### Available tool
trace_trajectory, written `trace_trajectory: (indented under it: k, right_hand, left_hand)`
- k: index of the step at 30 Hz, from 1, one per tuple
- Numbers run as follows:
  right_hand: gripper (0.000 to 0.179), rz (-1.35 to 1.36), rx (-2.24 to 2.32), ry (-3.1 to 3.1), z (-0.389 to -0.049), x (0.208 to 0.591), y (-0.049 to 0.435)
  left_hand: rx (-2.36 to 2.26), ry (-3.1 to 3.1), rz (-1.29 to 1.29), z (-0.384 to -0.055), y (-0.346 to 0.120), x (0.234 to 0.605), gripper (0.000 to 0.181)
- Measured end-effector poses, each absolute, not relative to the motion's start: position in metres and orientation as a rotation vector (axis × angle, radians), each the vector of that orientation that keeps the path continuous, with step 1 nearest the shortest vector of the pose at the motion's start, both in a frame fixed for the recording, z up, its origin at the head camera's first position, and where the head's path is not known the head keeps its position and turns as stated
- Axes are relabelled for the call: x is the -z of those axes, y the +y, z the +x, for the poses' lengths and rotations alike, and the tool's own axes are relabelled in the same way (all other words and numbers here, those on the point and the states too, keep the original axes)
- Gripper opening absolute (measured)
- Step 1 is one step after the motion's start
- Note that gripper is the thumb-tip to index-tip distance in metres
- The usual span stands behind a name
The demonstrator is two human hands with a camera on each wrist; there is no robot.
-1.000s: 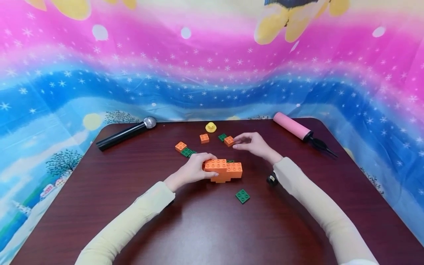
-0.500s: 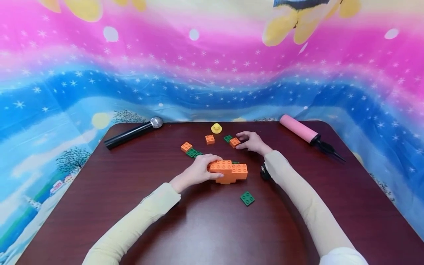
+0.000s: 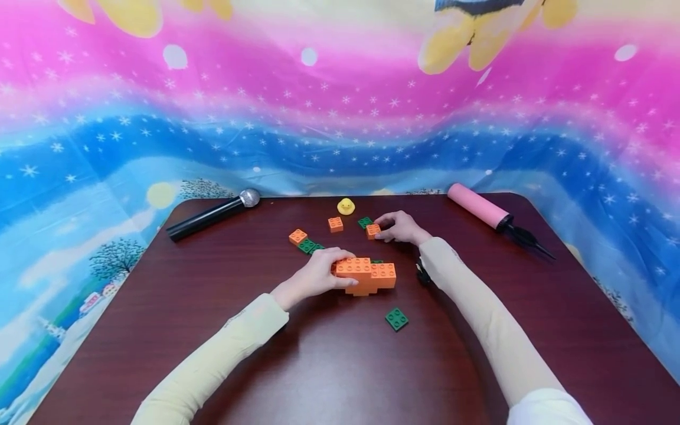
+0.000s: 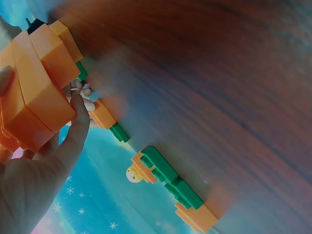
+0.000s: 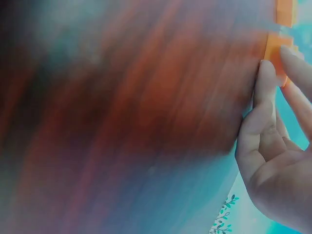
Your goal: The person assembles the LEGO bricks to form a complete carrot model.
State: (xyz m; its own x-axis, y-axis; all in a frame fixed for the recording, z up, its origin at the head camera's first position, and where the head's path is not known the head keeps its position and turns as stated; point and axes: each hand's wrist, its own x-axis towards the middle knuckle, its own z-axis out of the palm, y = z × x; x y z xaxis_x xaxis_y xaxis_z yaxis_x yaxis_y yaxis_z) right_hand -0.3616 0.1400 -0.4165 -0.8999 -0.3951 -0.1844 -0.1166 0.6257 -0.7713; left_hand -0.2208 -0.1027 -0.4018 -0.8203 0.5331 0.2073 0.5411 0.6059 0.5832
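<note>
1. Table [image 3: 340,366]: dark wood grain under a glossy finish, with a bright sheen towards the near edge.
2. Orange block stack [image 3: 353,270]: hard plastic, smooth-sided, softly shiny, studded on top.
3. Green brick [image 3: 396,319], the brick closest to the near edge: studded plastic.
4. Microphone [image 3: 209,216], by the far left corner: smooth black handle, rough silvery metal mesh head.
5. Pump [image 3: 478,205], by the far right corner: smooth pink barrel, looks like plastic.
6. Backdrop [image 3: 340,127], behind the far edge: printed cloth, softly rippled.
7. Sleeves [image 3: 247,330]: matt cloth, lightly creased.
</note>
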Motion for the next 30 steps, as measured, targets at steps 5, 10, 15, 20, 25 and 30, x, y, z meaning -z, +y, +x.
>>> trace_trajectory:
  k: [5, 10, 15, 20, 25, 30]
  right_hand:
    - [0.035, -0.42, 1.109, 2.586, -0.358, 0.416, 0.14]
    - [0.037, -0.427, 1.186, 2.551, -0.35, 0.416, 0.145]
    - [0.037, -0.459, 1.343, 2.444, -0.333, 0.407, 0.152]
    - [0.037, -0.547, 1.416, 2.427, -0.315, 0.395, 0.157]
    - [0.038, -0.635, 1.47, 2.389, -0.292, 0.383, 0.156]
    - [0.037, -0.719, 1.536, 2.346, -0.269, 0.374, 0.157]
  left_hand:
    - [1.036, -2.81, -0.922, -0.22, -0.103, 0.401, 0.048]
    - [1.046, -2.829, -0.911, -0.22, -0.102, 0.401, 0.049]
    - [1.055, -2.824, -0.9, -0.22, -0.101, 0.401, 0.048]
    - [1.067, -2.825, -0.898, -0.22, -0.102, 0.402, 0.048]
    - [1.074, -2.836, -0.893, -0.22, -0.102, 0.401, 0.049]
    - [1.068, -2.822, -0.912, -0.222, -0.102, 0.401, 0.048]
